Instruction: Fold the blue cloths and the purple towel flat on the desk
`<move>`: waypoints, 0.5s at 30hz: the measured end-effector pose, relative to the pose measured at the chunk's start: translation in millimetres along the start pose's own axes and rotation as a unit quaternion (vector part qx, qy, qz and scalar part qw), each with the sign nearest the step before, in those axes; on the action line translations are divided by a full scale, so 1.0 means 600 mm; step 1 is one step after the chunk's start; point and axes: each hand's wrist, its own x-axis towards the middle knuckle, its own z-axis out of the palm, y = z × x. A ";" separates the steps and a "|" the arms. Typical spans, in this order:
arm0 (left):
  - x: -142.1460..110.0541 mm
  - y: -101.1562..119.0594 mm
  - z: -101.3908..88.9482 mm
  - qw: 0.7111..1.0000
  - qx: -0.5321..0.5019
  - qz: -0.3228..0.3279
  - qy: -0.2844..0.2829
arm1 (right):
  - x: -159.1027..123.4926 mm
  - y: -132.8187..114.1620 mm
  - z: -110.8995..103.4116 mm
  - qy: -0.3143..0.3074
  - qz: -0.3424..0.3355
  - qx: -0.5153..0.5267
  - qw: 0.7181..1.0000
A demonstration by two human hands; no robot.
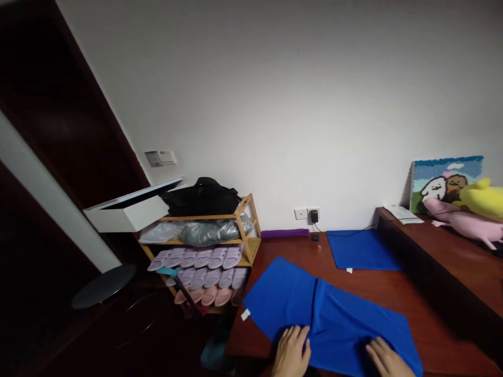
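Note:
A blue cloth (pixel 291 293) with a small white tag (pixel 245 314) at its left corner is spread over the front of the reddish-brown table (pixel 271 251). A raised crease runs down its middle, and wrinkles cross its right part. My left hand (pixel 291 353) rests on the near edge of the cloth left of the crease, fingers stretched forward and thumb apart. On the right part lies my right hand (pixel 387 357), its fingers extended over the fabric; its lower part is cut off by the frame. Farther back, a second blue cloth (pixel 361 251) lies flat.
A purple rolled cloth (pixel 285 233) lies along the wall beside a plugged-in charger (pixel 314 215) with a cable. Left stands a wooden rack (pixel 245 230) with slippers and a black bag (pixel 202 198). Plush toys (pixel 463 222) sit on the raised ledge (pixel 440 248) at right.

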 end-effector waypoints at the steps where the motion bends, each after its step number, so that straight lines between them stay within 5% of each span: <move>1: 0.007 -0.001 -0.006 1.000 -0.008 -0.008 0.003 | 0.002 0.011 -0.014 0.013 0.043 0.007 0.999; 6: 0.070 -0.096 -0.045 0.996 0.033 -0.081 -0.011 | 0.038 0.028 -0.005 0.070 0.171 -0.057 0.981; 10: 0.067 -0.180 -0.048 0.981 0.100 -0.150 -0.067 | 0.071 0.050 0.024 -0.017 0.187 -0.147 0.971; 15: 0.003 -0.179 -0.043 0.952 0.204 -0.222 -0.048 | 0.139 0.104 -0.015 -0.076 0.202 -0.165 0.962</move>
